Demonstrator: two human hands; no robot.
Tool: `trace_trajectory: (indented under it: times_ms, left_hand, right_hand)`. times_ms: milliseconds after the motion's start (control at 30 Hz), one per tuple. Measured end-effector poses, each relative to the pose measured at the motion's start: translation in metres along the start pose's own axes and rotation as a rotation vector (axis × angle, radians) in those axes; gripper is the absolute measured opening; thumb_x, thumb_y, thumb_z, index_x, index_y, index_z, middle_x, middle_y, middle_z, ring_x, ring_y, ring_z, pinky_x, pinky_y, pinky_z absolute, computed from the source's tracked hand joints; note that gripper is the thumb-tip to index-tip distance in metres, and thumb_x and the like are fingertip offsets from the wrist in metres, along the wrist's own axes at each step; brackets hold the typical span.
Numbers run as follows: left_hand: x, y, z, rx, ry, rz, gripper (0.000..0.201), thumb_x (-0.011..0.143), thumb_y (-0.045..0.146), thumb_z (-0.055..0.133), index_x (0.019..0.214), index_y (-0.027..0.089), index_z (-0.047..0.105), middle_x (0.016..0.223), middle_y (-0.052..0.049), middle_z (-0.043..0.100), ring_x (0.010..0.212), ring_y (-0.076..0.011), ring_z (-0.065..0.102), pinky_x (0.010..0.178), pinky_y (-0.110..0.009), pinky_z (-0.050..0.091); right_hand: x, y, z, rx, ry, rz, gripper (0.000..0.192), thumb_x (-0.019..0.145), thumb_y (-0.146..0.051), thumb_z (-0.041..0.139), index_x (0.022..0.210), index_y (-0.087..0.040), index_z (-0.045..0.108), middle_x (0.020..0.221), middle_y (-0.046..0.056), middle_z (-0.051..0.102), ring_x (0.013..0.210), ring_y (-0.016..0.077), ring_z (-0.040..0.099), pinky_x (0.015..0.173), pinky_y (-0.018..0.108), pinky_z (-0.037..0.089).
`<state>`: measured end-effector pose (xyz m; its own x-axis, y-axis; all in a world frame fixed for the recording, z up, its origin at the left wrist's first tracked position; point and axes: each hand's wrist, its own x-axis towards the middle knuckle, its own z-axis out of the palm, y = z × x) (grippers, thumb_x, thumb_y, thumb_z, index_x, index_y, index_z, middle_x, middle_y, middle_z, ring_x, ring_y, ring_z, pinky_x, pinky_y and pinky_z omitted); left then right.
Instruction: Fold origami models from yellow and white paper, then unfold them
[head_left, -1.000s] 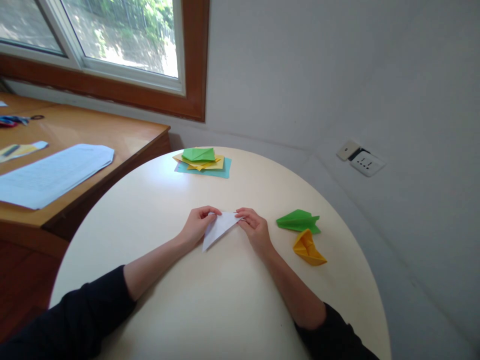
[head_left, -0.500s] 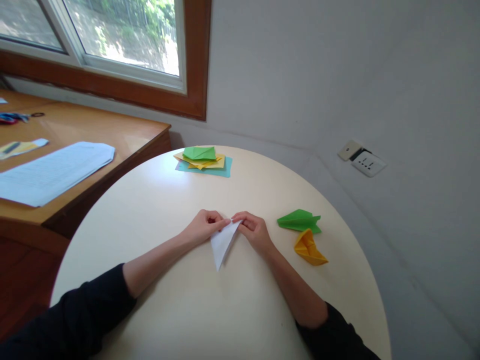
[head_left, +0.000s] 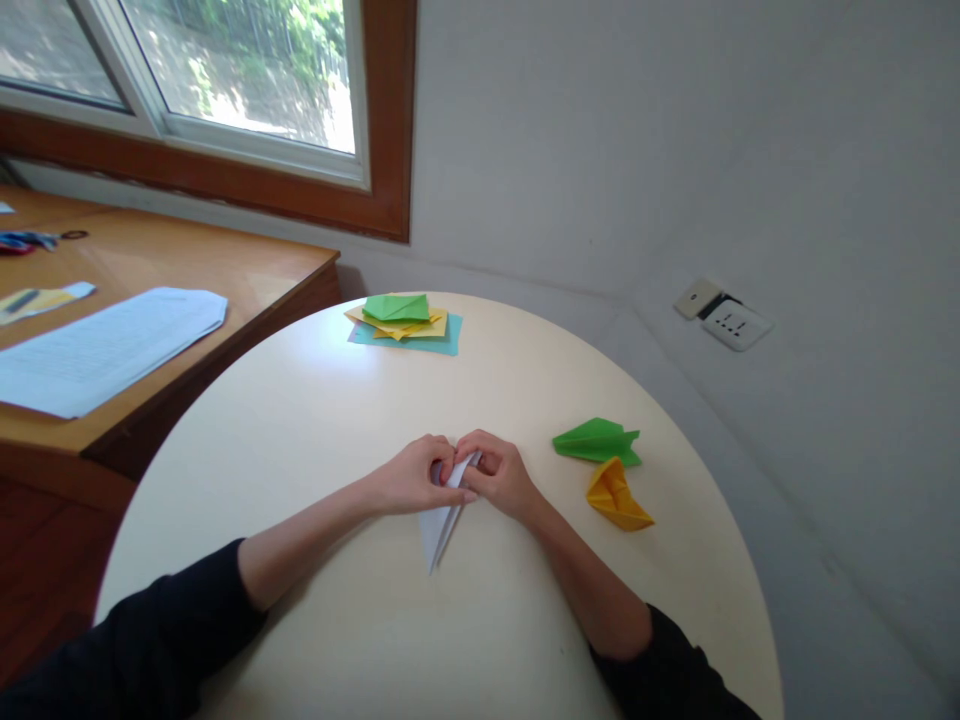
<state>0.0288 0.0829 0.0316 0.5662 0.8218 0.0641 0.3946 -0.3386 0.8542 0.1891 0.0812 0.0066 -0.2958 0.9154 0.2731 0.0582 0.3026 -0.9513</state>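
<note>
Both my left hand (head_left: 411,482) and right hand (head_left: 501,478) pinched together on white paper (head_left: 442,520) left of green plane (head_left: 598,441) — uneven pressure could skew the crease.

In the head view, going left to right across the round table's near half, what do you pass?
Left hand → white folded paper, pinched at its top by both hands → right hand → yellow folded paper, lying on the round table with a green folded paper just behind it.
</note>
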Motion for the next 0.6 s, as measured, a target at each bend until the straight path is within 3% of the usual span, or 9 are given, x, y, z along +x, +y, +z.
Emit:
trace_trajectory:
  times_ms: [133, 333, 467, 600]
  left_hand:
    - [-0.001, 0.004, 0.001, 0.045, 0.025, -0.030, 0.029, 0.062, 0.033, 0.061, 0.055, 0.018, 0.037, 0.061, 0.003, 0.042, 0.060, -0.0111, 0.040, 0.055, -0.023, 0.032]
    - [0.002, -0.003, -0.002, -0.041, -0.041, -0.122, 0.014, 0.064, 0.027, 0.052, 0.060, 0.017, 0.044, 0.060, 0.005, 0.039, 0.056, -0.0094, 0.037, 0.052, -0.022, 0.028]
    - [0.004, -0.008, -0.003, -0.108, -0.059, -0.134, 0.013, 0.065, 0.028, 0.051, 0.060, 0.016, 0.045, 0.057, 0.005, 0.038, 0.055, -0.0091, 0.036, 0.050, -0.022, 0.027]
    - [0.003, -0.010, -0.003, -0.145, -0.057, -0.134, 0.014, 0.065, 0.029, 0.051, 0.061, 0.016, 0.046, 0.056, 0.005, 0.039, 0.054, -0.0092, 0.036, 0.050, -0.022, 0.026]
  right_hand:
    - [0.001, 0.000, 0.000, 0.023, 0.005, -0.001, 0.016, 0.057, -0.006, 0.052, 0.064, -0.019, 0.060, 0.074, 0.001, 0.056, 0.070, 0.0134, 0.053, 0.059, 0.024, 0.041]
    - [0.002, 0.005, -0.002, 0.068, 0.004, 0.082, 0.016, 0.059, -0.011, 0.057, 0.074, -0.018, 0.058, 0.072, -0.001, 0.055, 0.065, 0.0119, 0.053, 0.058, 0.023, 0.042]
    - [0.003, 0.005, -0.005, 0.109, 0.022, 0.116, 0.019, 0.061, -0.014, 0.058, 0.079, -0.019, 0.056, 0.066, -0.003, 0.053, 0.058, 0.0100, 0.050, 0.054, 0.022, 0.040]
    - [0.005, 0.004, -0.008, 0.117, 0.065, 0.070, 0.019, 0.062, -0.020, 0.062, 0.080, -0.020, 0.056, 0.075, 0.000, 0.055, 0.066, 0.0116, 0.052, 0.057, 0.023, 0.042]
